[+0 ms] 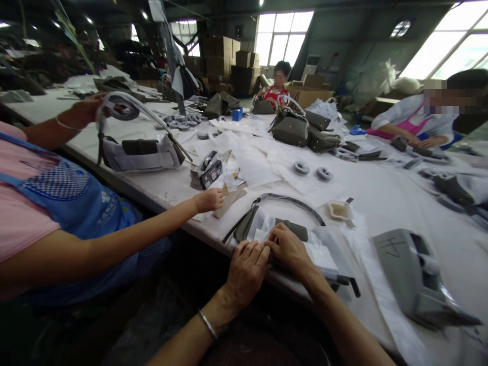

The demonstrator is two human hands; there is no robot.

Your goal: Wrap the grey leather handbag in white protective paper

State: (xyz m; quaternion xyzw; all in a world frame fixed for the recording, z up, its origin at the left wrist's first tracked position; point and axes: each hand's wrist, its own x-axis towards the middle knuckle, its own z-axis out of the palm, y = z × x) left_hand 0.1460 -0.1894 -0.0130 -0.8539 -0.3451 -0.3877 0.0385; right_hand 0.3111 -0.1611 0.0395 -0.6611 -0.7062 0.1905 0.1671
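Daylight from tall windows falls across a cluttered workshop, where a long white worktable (381,193) runs away from me, strewn with paper, tape rolls and half-wrapped bags. At the near edge, right in front of me, lies a flat grey-green leather handbag partly covered in white wrapping paper (290,231), its curved grey handle (293,202) arching over the far side. Both my hands rest on the near edge of this bag. My left hand (247,268), a thin silver bangle (208,324) on its wrist, is curled with the fingers bent down onto the paper, pinching it. My right hand (290,249) sits just beside it, knuckles touching the left fingers, fingertips pressed narrow onto the same paper fold; I cannot tell whether anything small sits between them.

Just beyond the bag is a small white dish (340,209). To my right stands a grey moulded tape dispenser with dark marks on top (414,274). To my left sits a co-worker in a pink top and blue checked apron (64,203); one hand of that person (210,199) rests on brown card pieces near a grey desk tape dispenser (206,172), the other hand (84,110) lifts the strap of a paper-wrapped bag (139,153). Farther off, finished grey handbags (295,129) stand on the table, and two more people work at the far side.
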